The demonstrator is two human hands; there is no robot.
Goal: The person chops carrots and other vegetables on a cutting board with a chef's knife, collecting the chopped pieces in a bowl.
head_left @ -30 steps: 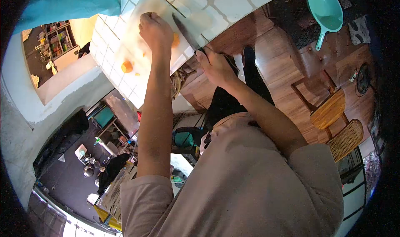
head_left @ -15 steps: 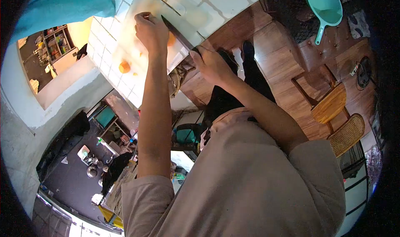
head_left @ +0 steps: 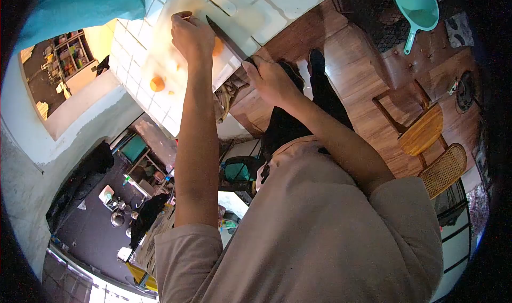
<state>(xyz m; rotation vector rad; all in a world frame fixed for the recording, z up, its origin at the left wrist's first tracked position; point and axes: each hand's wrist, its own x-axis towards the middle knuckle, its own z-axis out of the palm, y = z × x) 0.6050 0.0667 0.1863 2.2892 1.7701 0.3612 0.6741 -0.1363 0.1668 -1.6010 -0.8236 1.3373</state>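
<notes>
My left hand (head_left: 192, 36) presses down on an orange piece of food (head_left: 217, 46) lying on a white cutting board (head_left: 170, 63), fingers curled over it. My right hand (head_left: 269, 79) grips the dark handle of a knife (head_left: 226, 37) at the counter's edge. The blade lies against the orange piece, right next to my left fingers. A separate orange chunk (head_left: 157, 83) and a few small bits sit on the board to the left of my forearm.
The board rests on a white tiled counter (head_left: 277, 2). A blue cloth (head_left: 80, 4) lies at the top left. Over the wooden floor are a teal colander (head_left: 416, 10), a wooden chair (head_left: 421, 135) and a wicker stool (head_left: 445, 178).
Both hands and the knife have shifted slightly up and left in view. The blade now lies closer against the piece under my left hand.
</notes>
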